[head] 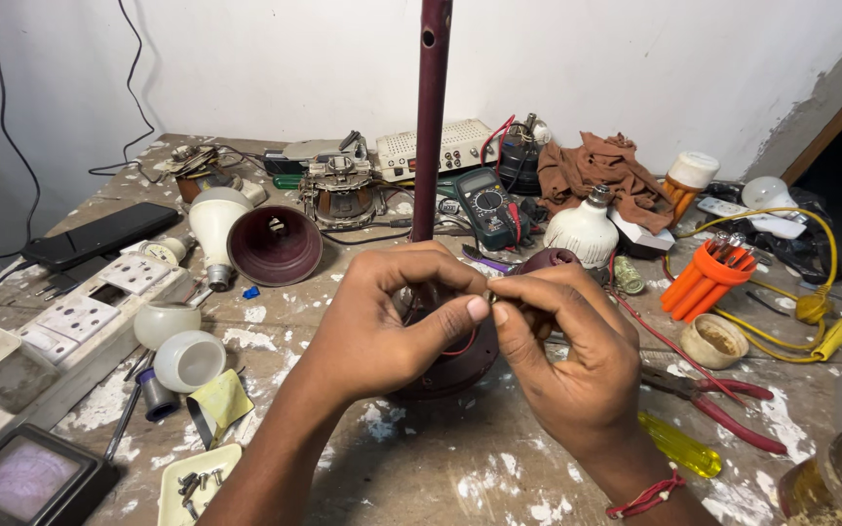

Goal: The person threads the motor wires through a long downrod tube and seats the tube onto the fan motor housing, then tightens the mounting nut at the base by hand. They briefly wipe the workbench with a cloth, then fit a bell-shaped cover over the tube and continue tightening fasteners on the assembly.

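At the far left of the frame a white switch-and-socket board (80,317) is laid flat along the edge of the paint-spattered desk (460,468), with two translucent bulb domes (179,343) set just beside it, apparently parted from their bases. Above them, a white LED bulb (214,229) is laid on its side next to a dark maroon cup-shaped cover (275,245), mouth turned toward the camera.

In the centre, a maroon rod (431,117) rises upright from a round maroon base (450,356); the base is kept on the desk directly under the hands, seemingly so that both hands stay free for fine work. The left hand (382,326) is curled in from the left, its fingers (460,310) pressed together on a small metal part (489,294). The part is pinched from the other side by the fingers (518,314) of the right hand (577,360), so it sits between the two thumb tips, just above the base; what it is cannot be told. A red wire (460,346) loops beneath.

To the right, a yellow-handled screwdriver (679,445), red-handled pliers (723,404) and an orange screwdriver set (708,273) are kept near.
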